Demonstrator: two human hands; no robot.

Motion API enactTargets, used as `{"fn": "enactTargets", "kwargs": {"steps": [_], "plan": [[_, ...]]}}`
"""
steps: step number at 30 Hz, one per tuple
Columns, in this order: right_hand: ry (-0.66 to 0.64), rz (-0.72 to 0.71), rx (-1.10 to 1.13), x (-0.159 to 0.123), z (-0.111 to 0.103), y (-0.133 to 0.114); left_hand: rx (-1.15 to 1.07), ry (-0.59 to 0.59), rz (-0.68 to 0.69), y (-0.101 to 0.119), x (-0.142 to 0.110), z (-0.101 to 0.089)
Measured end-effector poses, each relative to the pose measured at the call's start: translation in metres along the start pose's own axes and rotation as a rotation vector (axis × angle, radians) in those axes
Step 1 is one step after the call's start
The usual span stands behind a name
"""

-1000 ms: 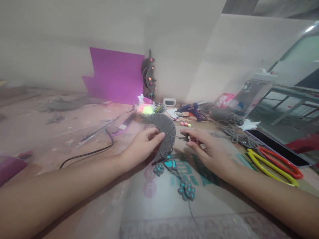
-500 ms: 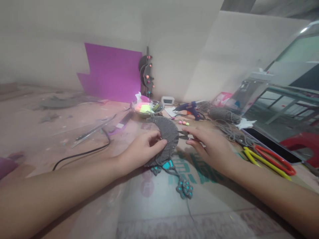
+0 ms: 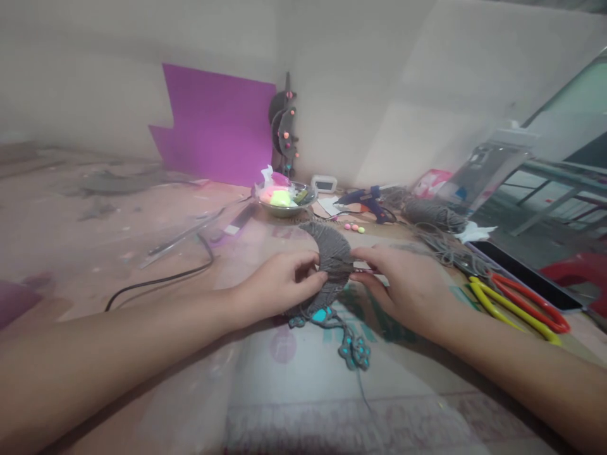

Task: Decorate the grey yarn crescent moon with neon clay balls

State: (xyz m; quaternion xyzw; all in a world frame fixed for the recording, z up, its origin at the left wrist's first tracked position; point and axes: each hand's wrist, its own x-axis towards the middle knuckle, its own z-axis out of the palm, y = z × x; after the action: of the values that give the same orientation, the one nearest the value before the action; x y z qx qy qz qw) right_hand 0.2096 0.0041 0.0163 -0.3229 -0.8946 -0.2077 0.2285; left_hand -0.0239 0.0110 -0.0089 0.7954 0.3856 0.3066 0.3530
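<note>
A grey yarn-wrapped crescent (image 3: 332,253) stands tilted at the middle of the table. My left hand (image 3: 294,278) pinches its inner edge between thumb and fingers. From the right, my right hand (image 3: 403,278) holds a slim two-pronged metal tool (image 3: 365,270) against the crescent's outer edge; whether it is tweezers or snips I cannot tell. Below the crescent, a grey cord ornament with turquoise fill (image 3: 322,315) trails to small flower shapes (image 3: 355,351), with a loose thread end under them.
Behind stands a glass bowl (image 3: 284,210) of colourful clay. A blue glue gun (image 3: 367,202), small beads (image 3: 355,228), grey yarn (image 3: 434,215), a phone (image 3: 521,275) and red-handled (image 3: 531,300) and yellow-handled tools (image 3: 512,309) lie rightward. A black cable (image 3: 161,287) curves at left.
The tool in my right hand has moved left onto the crescent; its prongs showed apart beside the edge before. My left hand keeps its grip. The whole view has shifted slightly.
</note>
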Motion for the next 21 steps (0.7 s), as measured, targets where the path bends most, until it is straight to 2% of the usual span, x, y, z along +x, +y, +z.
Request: {"fn": "enactTargets", "kwargs": {"steps": [16,21], "plan": [[-0.028,0.03,0.022,0.0025,0.0012,-0.0026,0.068,-0.056,0.078,0.0013,-0.0022,0.0022],[-0.027,0.101,0.096,-0.0009,0.0035,-0.0019,0.065,-0.051,0.095,0.0014,-0.0034,0.0012]]}}
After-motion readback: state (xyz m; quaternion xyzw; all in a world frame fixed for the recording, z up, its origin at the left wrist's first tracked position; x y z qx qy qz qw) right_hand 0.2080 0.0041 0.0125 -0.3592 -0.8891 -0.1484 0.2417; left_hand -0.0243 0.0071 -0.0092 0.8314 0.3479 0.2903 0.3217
